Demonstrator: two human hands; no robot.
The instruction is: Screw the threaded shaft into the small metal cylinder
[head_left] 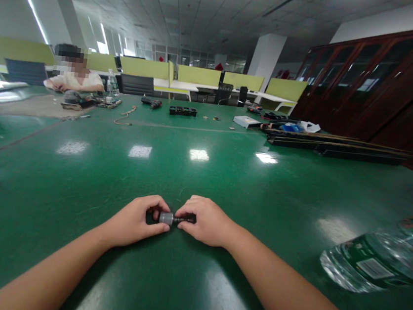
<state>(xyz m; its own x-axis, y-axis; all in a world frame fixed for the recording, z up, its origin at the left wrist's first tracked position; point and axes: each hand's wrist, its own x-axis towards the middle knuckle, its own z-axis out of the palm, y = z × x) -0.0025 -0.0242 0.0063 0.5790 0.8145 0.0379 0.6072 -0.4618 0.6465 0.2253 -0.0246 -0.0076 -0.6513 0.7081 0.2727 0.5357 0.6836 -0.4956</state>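
Near the middle of the green counter's (pixel 175 171) close side, two bare hands meet over a small grey cylinder (pixel 166 218) with a thin dark rod (pixel 185 219) at its right end. The left hand (pixel 134 221) comes in from the near left, its grip pinching the grey cylinder, thumb on the near side and fingers curled along the far side. The right hand (pixel 212 220) comes from the near right, its grip pinching the dark rod close to where it joins the cylinder. Whether the piece touches the surface or sits just above it, I cannot tell.

To the right, well apart from the hands, is a clear plastic bottle (pixel 373 263) with a green label. On the far part of the counter, a little left of centre, a thin cord (pixel 126 113) lies near a dark power tool (pixel 152 102); right of these is a black slotted unit (pixel 182 111). Farther right is a pale flat box (pixel 246 122) beside long black rails (pixel 293 140). At the far left a person in a white top (pixel 91 81) sits with arms on the edge. Yellow-green partitions (pixel 145 67) stand beyond, and dark wooden cabinets (pixel 378 102) line the far right.
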